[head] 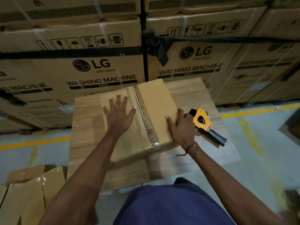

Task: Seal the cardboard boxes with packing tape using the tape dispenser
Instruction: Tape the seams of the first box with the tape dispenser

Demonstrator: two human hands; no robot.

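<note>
A small cardboard box (pixel 155 101) lies on a wooden table (pixel 87 127), with a strip of clear tape along its centre seam and crinkled tape at the near end. My left hand (pixel 119 113) presses flat on the box top, fingers spread, left of the seam. My right hand (pixel 181 127) rests on the box's right edge, thumb on top and fingers down the side. A yellow tape dispenser (pixel 203 120) with a black handle lies on the table just right of that hand, untouched.
Large washing-machine cartons (pixel 90 65) are stacked in a wall right behind the table. More small taped boxes (pixel 32 192) sit at the lower left. Grey floor with yellow lines (pixel 251 111) runs on both sides of the table.
</note>
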